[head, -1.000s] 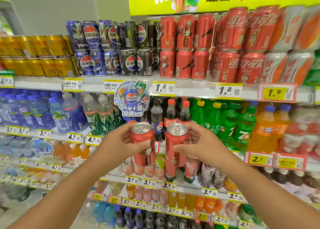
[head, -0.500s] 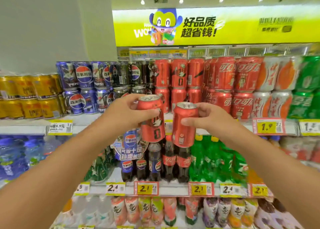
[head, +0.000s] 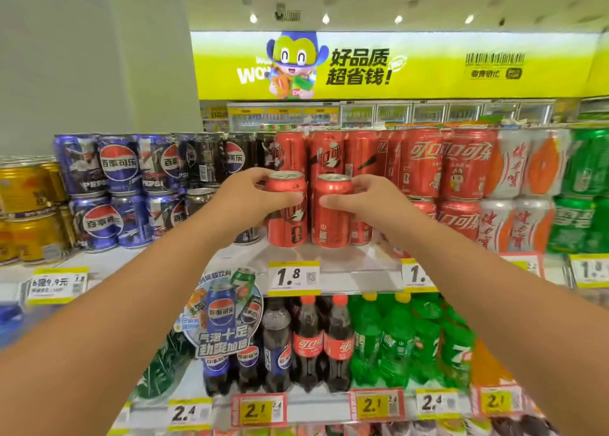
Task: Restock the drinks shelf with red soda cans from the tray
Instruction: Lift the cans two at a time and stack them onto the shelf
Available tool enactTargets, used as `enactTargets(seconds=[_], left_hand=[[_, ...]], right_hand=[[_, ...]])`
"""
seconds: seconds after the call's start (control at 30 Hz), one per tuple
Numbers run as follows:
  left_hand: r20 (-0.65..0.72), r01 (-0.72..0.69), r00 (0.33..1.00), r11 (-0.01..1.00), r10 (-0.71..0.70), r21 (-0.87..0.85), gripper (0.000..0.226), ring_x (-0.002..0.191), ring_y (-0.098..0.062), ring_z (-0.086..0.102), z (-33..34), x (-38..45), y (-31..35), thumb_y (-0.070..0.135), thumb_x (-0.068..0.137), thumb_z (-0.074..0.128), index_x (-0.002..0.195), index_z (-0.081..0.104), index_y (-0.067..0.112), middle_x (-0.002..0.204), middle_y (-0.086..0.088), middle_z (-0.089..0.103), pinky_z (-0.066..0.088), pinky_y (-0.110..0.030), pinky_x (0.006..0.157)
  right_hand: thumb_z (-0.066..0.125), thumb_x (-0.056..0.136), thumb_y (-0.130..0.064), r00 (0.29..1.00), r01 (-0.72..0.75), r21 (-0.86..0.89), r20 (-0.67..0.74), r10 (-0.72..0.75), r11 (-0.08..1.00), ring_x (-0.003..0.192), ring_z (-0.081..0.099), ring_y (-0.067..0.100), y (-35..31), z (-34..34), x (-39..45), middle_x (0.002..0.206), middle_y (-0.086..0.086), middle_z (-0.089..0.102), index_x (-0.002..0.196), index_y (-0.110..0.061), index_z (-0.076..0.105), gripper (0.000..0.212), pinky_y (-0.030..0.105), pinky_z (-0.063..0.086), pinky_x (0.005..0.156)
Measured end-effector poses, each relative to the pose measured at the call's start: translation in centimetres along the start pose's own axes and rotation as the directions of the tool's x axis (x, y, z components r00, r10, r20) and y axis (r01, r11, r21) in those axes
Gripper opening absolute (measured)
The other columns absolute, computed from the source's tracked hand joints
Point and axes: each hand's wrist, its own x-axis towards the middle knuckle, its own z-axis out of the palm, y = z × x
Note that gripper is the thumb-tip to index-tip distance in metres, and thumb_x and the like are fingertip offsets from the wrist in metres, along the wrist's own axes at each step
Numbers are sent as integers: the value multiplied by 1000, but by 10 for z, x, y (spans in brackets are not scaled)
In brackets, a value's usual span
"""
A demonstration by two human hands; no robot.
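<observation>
My left hand (head: 253, 198) grips a red soda can (head: 290, 224) and my right hand (head: 365, 201) grips a second red soda can (head: 331, 224). Both cans stand upright, side by side, with their bases at the front of the top shelf (head: 346, 264). Stacked red cans (head: 324, 153) fill the row right behind them. The tray is out of view.
Blue and black Pepsi cans (head: 118, 191) stand to the left, gold cans (head: 26, 211) at far left. More red cans (head: 458, 172), white-orange cans and green cans (head: 586, 188) continue right. Price tags (head: 293, 277) line the shelf edge; bottles (head: 309, 340) fill the shelf below.
Both hands have risen and moved forward with their cans, from in front of the bottle shelf to the top shelf's front edge. The view has tilted upward.
</observation>
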Motion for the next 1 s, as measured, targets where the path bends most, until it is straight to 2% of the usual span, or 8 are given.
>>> enactTargets(seconds=[0.13,0.3,0.53,0.63,0.77,0.9,0.97,1.0], left_hand=[[-1,51,999,999,-51,-2,48,78,-4,76,11,13,-20,44,66,93,108,69,38,101,9,78,59,-25,61],[7,63,998,998,-63,-2,42,65,1,73,20,23,-36,38,67,94,103,74,33,89,6,80,50,-14,45],[19,85,996,996,-85,4,50,77,-3,76,25,29,-52,50,57,94,101,72,39,89,14,80,60,-24,59],[24,80,997,997,-80,-7,53,76,-1,75,24,30,-53,55,53,93,100,72,42,89,18,79,59,-22,56],[41,75,996,997,-73,-30,63,90,-7,76,26,29,-59,58,55,91,112,70,39,101,12,78,63,-38,82],[44,63,997,997,-61,-33,68,101,-9,73,27,22,-64,60,61,87,120,67,31,112,11,75,59,-39,92],[22,45,999,999,-44,-14,67,99,-4,71,26,17,-64,59,67,86,124,65,30,113,12,74,58,-31,87],[1,32,999,999,-32,24,71,98,-1,69,24,13,-63,62,68,84,128,63,30,114,13,73,55,-24,81]], right_hand=[[94,65,-36,999,-34,3,-27,34,999,66,71,-6,19,9,9,77,-17,75,89,-30,67,37,8,48,47],[92,67,-36,998,-68,-41,-12,67,997,82,72,3,30,16,15,94,-11,75,101,-27,70,42,16,50,56],[92,69,-28,997,-71,-7,-33,71,997,89,75,10,41,19,16,98,-4,78,104,-20,73,41,26,58,76],[92,69,-33,997,-72,-13,-39,71,997,93,73,9,45,19,16,103,-5,76,110,-21,71,48,26,57,81],[90,69,-43,995,-79,-46,-58,76,996,99,70,8,49,24,15,110,-8,72,120,-25,65,60,31,56,89],[87,68,-54,991,-95,-92,-102,86,991,97,66,5,49,26,8,110,-12,67,128,-23,60,73,27,55,81],[85,68,-58,986,-102,-118,-146,84,988,94,63,2,45,24,1,106,-15,63,130,-23,57,77,24,52,74],[83,69,-60,981,-100,-141,-179,74,985,97,62,4,44,22,-4,109,-13,64,132,-24,55,78,26,53,76]])
